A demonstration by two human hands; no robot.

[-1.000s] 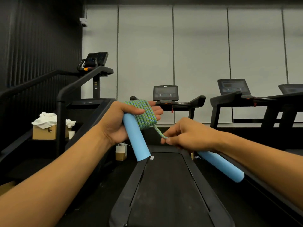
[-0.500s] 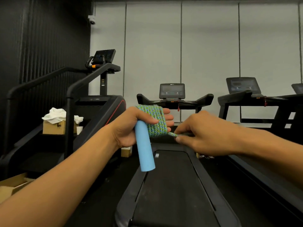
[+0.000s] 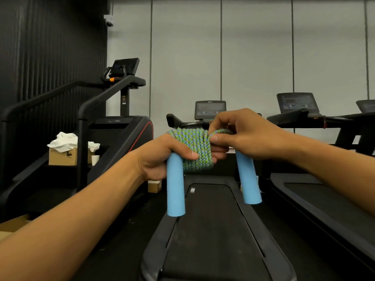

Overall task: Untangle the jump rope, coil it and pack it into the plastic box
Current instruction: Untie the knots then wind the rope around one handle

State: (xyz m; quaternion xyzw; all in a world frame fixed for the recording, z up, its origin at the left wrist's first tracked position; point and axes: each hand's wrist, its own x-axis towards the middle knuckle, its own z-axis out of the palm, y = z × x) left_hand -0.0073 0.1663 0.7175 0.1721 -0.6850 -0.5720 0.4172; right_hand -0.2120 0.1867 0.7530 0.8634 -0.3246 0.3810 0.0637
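There is only one view, from a camera on the person's head, looking forward and slightly down. It sits close behind the two bare forearms, which enter from the bottom corners and meet mid-frame, the left hand (image 3: 160,159) and right hand (image 3: 243,136) near the lens. Beyond them it faces along the black treadmill belt (image 3: 213,230) toward the pale grey panelled wall (image 3: 253,57). The wide lens bows the dark ribbed wall (image 3: 50,57) at the left edge. No second view shares the scene.

Rope coil (image 3: 195,151) sits between two hanging handles (image 3: 175,189), above the treadmill (image 3: 215,240).
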